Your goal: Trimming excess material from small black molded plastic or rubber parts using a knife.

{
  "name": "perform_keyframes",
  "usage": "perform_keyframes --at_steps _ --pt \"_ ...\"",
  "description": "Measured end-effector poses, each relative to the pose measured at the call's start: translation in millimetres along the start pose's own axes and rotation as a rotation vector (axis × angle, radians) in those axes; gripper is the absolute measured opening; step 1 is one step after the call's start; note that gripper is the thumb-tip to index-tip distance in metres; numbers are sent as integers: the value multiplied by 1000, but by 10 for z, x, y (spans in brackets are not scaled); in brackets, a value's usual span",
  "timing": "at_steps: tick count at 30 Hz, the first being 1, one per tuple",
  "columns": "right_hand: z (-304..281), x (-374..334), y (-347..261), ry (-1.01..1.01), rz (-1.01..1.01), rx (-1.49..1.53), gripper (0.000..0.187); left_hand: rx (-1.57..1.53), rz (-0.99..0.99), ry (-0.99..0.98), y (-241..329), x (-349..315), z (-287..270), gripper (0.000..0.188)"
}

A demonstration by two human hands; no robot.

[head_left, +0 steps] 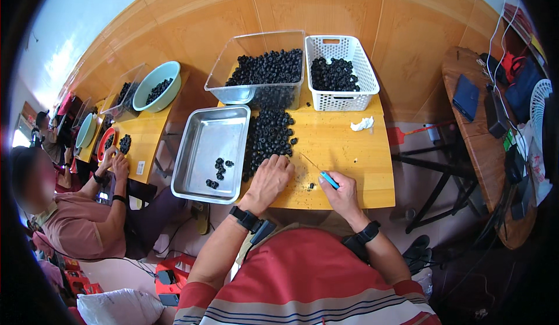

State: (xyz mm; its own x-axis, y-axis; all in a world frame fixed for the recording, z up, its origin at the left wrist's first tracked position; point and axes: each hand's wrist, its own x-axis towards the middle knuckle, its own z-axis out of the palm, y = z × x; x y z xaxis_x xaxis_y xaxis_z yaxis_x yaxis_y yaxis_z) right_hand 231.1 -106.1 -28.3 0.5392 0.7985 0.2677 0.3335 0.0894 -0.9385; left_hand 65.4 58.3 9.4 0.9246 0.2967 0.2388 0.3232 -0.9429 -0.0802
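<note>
My right hand (342, 194) grips the blue handle of a thin pick-like tool (329, 180), whose slender shaft points up and left over the table. My left hand (269, 179) is curled at the near right edge of a pile of small black ring-shaped parts (269, 135). Its fingers are bent together, and what lies under the fingertips is hidden. Left of the pile is a shallow metal tray (204, 138) with several black parts near its front end. One small black piece (311, 186) lies on the table between my hands.
A clear plastic bin (213, 71) and a white perforated basket (342, 100), both with black parts, stand at the far side of the yellow table (372, 168). A crumpled white tissue (362, 124) lies at right. Another person (87, 220) works at a table on the left, near a pale green basin (157, 105).
</note>
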Motion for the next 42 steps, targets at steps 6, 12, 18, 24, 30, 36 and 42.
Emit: perform_keyframes --at_steps 6,12,18,24,30,36,42 --pt "16 -11 16 23 1 -10 24 -113 10 -6 -13 -60 28 12" --pt "8 -15 -11 19 28 -45 24 -603 -151 104 77 -105 -212 23" --pt "36 -32 -27 25 35 -48 23 -953 -280 229 39 -211 -83 24" --pt "77 -38 39 76 21 -27 19 -1896 -598 220 -16 -298 -11 13" --pt "103 -51 -64 70 26 -13 17 -2144 -762 325 63 -353 -50 15" --pt "303 -33 -280 5 50 174 19 -2365 -799 323 121 -401 62 14" --pt "449 60 -403 -77 64 280 22 -2457 -744 274 227 -433 71 10"
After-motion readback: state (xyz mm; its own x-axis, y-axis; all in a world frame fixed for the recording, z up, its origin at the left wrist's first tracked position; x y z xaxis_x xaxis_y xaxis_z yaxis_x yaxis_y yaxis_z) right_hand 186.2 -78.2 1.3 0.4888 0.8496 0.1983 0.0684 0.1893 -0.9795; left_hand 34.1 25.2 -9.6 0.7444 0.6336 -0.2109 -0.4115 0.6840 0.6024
